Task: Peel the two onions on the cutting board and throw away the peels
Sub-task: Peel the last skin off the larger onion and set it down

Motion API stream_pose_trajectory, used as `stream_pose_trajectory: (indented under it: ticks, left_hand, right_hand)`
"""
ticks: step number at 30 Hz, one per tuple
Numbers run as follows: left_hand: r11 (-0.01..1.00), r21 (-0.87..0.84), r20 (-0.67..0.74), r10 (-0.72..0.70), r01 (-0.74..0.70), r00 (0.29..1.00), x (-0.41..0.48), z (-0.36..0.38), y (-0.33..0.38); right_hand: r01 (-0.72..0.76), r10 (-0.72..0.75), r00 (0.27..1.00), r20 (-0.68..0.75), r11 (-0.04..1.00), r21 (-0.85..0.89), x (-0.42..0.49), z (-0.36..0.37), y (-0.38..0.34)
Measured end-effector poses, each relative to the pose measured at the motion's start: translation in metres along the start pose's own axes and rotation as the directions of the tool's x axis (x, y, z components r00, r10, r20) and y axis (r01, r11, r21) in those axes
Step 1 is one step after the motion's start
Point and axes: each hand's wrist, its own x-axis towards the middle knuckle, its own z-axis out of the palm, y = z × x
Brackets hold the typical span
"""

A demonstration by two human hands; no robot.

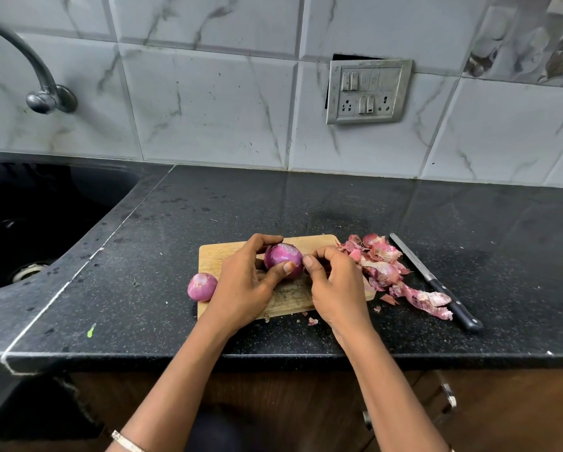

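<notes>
No readable text anywhere in the scene.

The switch and socket plate (pixel 368 91) on the far tiled wall, right of centre, carries only plain rocker switches and socket holes, with no lettering or numbers that can be made out. The knife (pixel 436 282) on the right of the counter shows no brand mark on its blade or handle. The wooden cutting board (pixel 215 256) bears no stamp or label on its bare surface.
</notes>
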Motion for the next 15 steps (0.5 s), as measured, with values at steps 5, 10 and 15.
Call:
stream_pose_trajectory:
  ticks: [5,10,15]
  left_hand:
    - [1.000,-0.007,0.046,0.016,-0.016,0.999,0.0016,-0.0003,-0.0002]
    - [0.997,-0.071,0.102,0.029,-0.022,0.994,0.0012,-0.0011,0.0012]
    - [0.989,-0.145,0.125,0.006,0.013,0.992,0.0008,-0.0023,0.0007]
  right_hand:
    - [0.081,-0.081,0.997,0.011,0.990,-0.111,0.0009,-0.0010,-0.0003]
    - [0.083,-0.086,0.996,-0.031,0.993,-0.084,0.0051,-0.0003,-0.0005]
    - [-0.040,0.055,0.960,-0.273,0.997,0.060,0.0029,-0.0065,-0.0019]
